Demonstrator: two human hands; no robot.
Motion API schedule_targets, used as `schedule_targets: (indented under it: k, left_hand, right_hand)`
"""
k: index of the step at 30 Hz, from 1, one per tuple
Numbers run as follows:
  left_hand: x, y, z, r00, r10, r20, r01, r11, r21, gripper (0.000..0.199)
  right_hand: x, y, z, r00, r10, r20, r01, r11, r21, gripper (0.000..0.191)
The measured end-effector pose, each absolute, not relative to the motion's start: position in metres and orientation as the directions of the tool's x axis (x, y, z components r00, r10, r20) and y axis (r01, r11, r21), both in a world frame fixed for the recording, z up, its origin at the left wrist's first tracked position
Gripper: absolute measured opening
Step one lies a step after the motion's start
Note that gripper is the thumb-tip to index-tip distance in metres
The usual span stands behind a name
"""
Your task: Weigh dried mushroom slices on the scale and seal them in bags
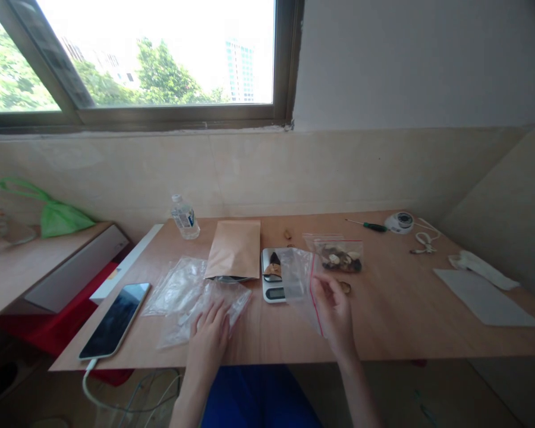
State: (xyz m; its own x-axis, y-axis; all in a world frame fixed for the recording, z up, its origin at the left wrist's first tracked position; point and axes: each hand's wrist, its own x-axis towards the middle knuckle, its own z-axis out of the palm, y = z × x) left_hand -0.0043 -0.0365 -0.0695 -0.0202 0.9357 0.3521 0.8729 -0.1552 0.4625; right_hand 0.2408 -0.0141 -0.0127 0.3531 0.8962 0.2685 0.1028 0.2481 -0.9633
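My L hand [211, 327] rests open on plastic bags [182, 300] nr front edge of table [396, 321]; my R hand [334, 303] pinches zip-lock bag [298, 279], part-hiding digi scale [274, 293].

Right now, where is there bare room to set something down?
Largest: between the right hand and the white sheet, back to the screwdriver. Smaller: between that hand and the left hand, in front of the scale. Crowded: centre and left, where the scale, brown pouch, clear bags and phone sit close together.
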Motion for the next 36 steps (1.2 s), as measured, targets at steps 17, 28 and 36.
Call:
schedule_targets:
  k: [17,28,36]
  left_hand:
    - [0.063,-0.046,-0.04,-0.444,0.85,0.283,0.175,-0.228,0.958,0.02]
    - [0.069,0.015,-0.002,-0.436,0.863,0.254,0.199,-0.183,0.963,0.021]
    - [0.077,0.03,-0.004,-0.448,0.837,0.314,0.322,-0.177,0.93,0.029]
  right_hand:
    - [0.183,-0.025,-0.022,-0.046,0.948,0.316,0.127,0.319,-0.939,0.029]
    - [0.258,0.04,-0.053,0.073,0.94,0.334,0.407,0.278,-0.87,0.037]
    - [0.261,0.08,-0.089,0.024,0.886,0.464,0.797,0.263,-0.543,0.032]
